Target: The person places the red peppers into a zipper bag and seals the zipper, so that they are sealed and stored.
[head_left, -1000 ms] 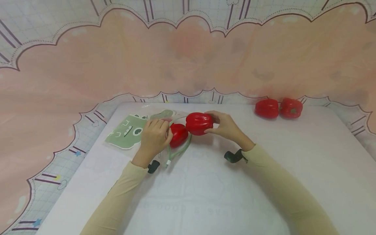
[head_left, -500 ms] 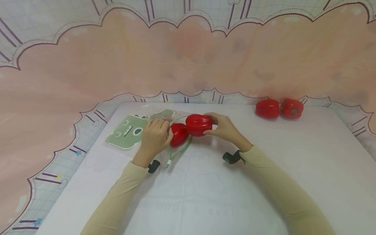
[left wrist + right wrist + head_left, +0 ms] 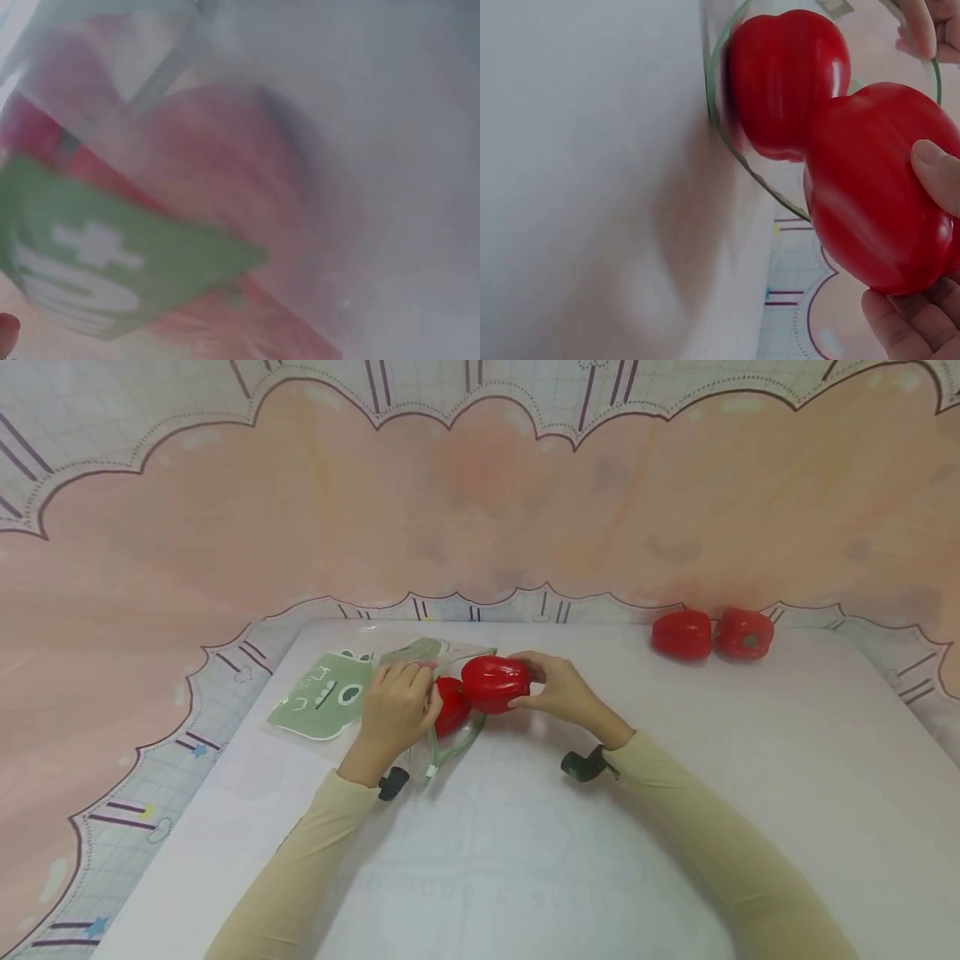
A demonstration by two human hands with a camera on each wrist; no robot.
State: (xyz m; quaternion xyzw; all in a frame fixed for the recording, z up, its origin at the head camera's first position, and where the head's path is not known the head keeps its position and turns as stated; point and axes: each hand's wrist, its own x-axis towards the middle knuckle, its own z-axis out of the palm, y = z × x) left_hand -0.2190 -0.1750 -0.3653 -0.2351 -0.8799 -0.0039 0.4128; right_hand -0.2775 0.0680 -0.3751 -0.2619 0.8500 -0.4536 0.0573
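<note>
My left hand [image 3: 396, 708] grips the rim of a clear plastic zip bag [image 3: 318, 702] printed with a green cartoon face. The bag's green-edged mouth [image 3: 714, 105] gapes in the right wrist view. One red bell pepper [image 3: 787, 82] sits just inside that mouth. With fingertips and thumb, my right hand [image 3: 562, 693] holds another red bell pepper [image 3: 495, 685] at the opening, overlapping the first. Through the hazy plastic, the left wrist view shows blurred red peppers [image 3: 217, 157] behind a green print [image 3: 112, 262]. How many lie inside cannot be told.
Two more red bell peppers, one on its side [image 3: 681, 636] and one with its stem end facing me [image 3: 744, 634], lie side by side at the table's back right. A white slider [image 3: 431, 772] hangs at the bag's green edge. A patterned curtain [image 3: 480, 510] borders the white table [image 3: 570, 860].
My right hand has moved left and slightly down with its pepper, which now covers more of the pepper in the bag mouth. The left hand has stayed in place.
</note>
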